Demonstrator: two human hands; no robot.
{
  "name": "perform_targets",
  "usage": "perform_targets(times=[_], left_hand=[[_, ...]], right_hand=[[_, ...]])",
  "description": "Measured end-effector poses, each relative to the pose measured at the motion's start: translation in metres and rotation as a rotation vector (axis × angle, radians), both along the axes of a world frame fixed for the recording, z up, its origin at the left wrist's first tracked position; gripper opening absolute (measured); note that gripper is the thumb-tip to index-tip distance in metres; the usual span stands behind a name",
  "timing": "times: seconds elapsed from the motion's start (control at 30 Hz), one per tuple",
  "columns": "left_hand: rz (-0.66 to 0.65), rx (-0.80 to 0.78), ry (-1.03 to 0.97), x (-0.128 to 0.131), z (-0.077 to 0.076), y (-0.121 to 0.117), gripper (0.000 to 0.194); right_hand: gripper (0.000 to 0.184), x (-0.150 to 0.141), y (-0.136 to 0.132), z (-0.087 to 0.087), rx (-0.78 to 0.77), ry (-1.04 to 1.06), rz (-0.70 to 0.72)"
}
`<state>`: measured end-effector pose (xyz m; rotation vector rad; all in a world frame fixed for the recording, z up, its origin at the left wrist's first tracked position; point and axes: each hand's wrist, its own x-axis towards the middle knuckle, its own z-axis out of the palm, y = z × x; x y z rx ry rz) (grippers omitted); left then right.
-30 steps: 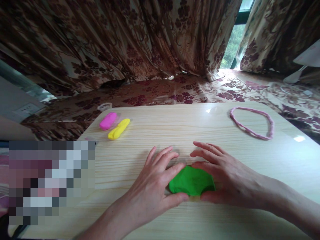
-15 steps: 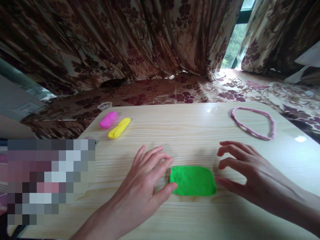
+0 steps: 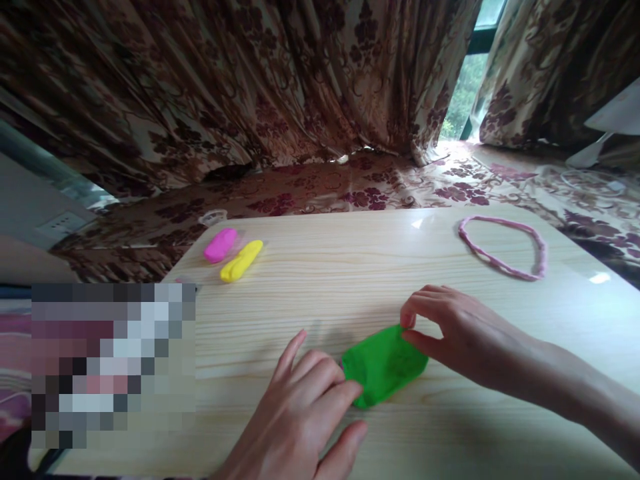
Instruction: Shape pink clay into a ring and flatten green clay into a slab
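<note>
A flat green slab of modelling clay [image 3: 383, 370] lies slantwise on the table, a thin bit of pink showing at its left end. My right hand [image 3: 450, 323] pinches the far right corner of the slab between thumb and fingers. On the other side, my left hand [image 3: 313, 403] has its index fingertip on the near left part of the slab. Its thumb stands apart from the clay and the other fingers are partly bent; it grips nothing.
A pink clay lump [image 3: 221, 245] and a folded yellow clay piece [image 3: 241, 261] rest at the far left of the wooden table [image 3: 340, 260]. A twisted pink loop [image 3: 500, 267] lies at the far right. Patterned curtains [image 3: 300, 87] hang behind.
My right hand has moved left and pinched the slab's far right corner. The slab has turned, its right end going away from me. My left hand has come nearer and lower.
</note>
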<state>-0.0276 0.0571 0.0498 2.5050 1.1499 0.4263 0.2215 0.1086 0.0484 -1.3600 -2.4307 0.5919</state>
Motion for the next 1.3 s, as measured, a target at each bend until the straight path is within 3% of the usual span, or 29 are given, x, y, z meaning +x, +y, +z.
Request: perform_targets(times=[0.13, 0.4, 0.57, 0.7, 0.87, 1.03, 1.13, 1.2, 1.3], left_hand=[[0.068, 0.028, -0.016, 0.006, -0.002, 0.0, 0.021], [0.111, 0.057, -0.054, 0.015, -0.011, 0.018, 0.028], [0.1, 0.01, -0.043, 0.019, -0.012, 0.018, 0.04], [0.153, 0.015, -0.115, 0.013, -0.015, 0.014, 0.045], [0.177, 0.005, -0.033, 0.004, -0.014, 0.014, 0.031], [0.147, 0.057, 0.005, 0.001, -0.014, 0.018, 0.036], [0.147, 0.05, 0.002, 0.003, -0.016, 0.018, 0.035], [0.169, 0.049, -0.021, 0.004, -0.017, 0.016, 0.03], [0.217, 0.044, -0.085, 0.005, -0.018, 0.013, 0.016]], right_hand=[[0.008, 0.013, -0.009, 0.0, -0.037, -0.024, -0.05], [0.011, 0.018, -0.021, -0.006, 0.058, -0.163, -0.12], [0.003, 0.011, -0.023, 0.0, -0.062, 0.0, -0.118], [0.003, -0.002, -0.004, 0.007, -0.119, 0.134, -0.112], [0.015, -0.016, 0.023, 0.002, -0.015, 0.084, 0.03], [0.037, -0.029, 0.033, 0.0, 0.115, 0.02, 0.234], [0.038, -0.033, 0.033, 0.002, 0.137, -0.014, 0.309], [0.032, -0.028, 0.03, 0.005, 0.156, -0.035, 0.211], [0.017, -0.011, 0.022, 0.007, 0.157, -0.117, -0.072]])
